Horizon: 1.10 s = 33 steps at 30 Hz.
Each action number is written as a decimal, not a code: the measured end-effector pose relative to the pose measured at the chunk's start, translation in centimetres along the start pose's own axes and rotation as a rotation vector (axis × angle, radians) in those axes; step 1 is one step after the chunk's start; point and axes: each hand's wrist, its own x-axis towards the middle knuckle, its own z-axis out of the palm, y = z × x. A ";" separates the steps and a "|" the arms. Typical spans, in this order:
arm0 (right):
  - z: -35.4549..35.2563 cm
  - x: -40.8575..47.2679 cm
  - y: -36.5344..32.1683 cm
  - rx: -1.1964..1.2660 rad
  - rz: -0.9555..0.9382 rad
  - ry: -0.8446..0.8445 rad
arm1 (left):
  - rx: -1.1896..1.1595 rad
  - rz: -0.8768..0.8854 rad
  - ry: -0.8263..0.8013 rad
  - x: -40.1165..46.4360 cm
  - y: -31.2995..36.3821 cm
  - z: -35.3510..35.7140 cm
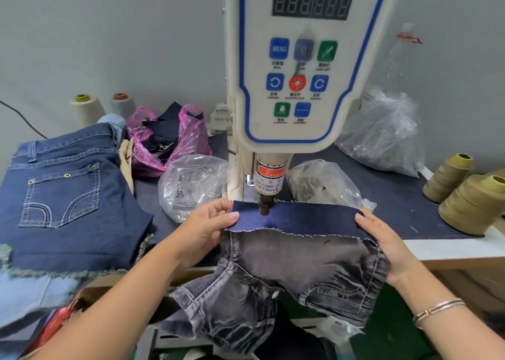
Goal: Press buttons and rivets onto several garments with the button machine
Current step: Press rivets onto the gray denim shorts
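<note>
Denim-covered table (404,195) is carrying the white button machine (295,67), whose blue-edged control panel is facing the viewer. A stack of blue jeans (68,195) is lying at the left, well apart from the machine. A grey washed garment (287,272) is hanging over the table's front edge, with a dark navy denim strip (297,219) folded along its top and lying directly under the machine's punch head (265,204). The left hand (207,225) is pinching the strip's left end between thumb and curled fingers; the right hand (382,245) is gripping the right end, thumb on top. The punch is sitting between the two grips, nearer the left. A red laser dot (264,219) is showing on the strip just below the punch.
</note>
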 end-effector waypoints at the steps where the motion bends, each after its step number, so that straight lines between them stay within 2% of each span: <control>1: 0.0 -0.1 0.0 0.018 -0.011 0.021 | -0.009 0.002 -0.001 0.0 -0.2 0.2; 5: -0.1 -0.6 -0.2 0.064 -0.035 0.095 | -0.019 -0.001 0.024 0.0 -0.7 1.3; 17: 0.8 -1.0 -0.8 0.076 0.063 0.280 | -0.052 -0.019 0.134 -0.2 0.2 2.0; 23: 0.5 -1.7 -0.8 0.080 0.067 0.224 | -0.059 0.010 0.150 -0.2 -0.3 2.4; 25: 0.5 -1.7 -0.8 0.074 0.071 0.218 | 0.038 0.067 0.165 -0.2 -0.4 2.5; 29: 0.7 -1.7 -0.8 0.046 0.085 0.220 | 0.382 0.183 0.144 -0.6 -0.2 2.7; 33: 0.7 -1.6 -0.9 0.034 0.085 0.236 | 0.566 0.154 0.128 -0.8 0.5 2.8</control>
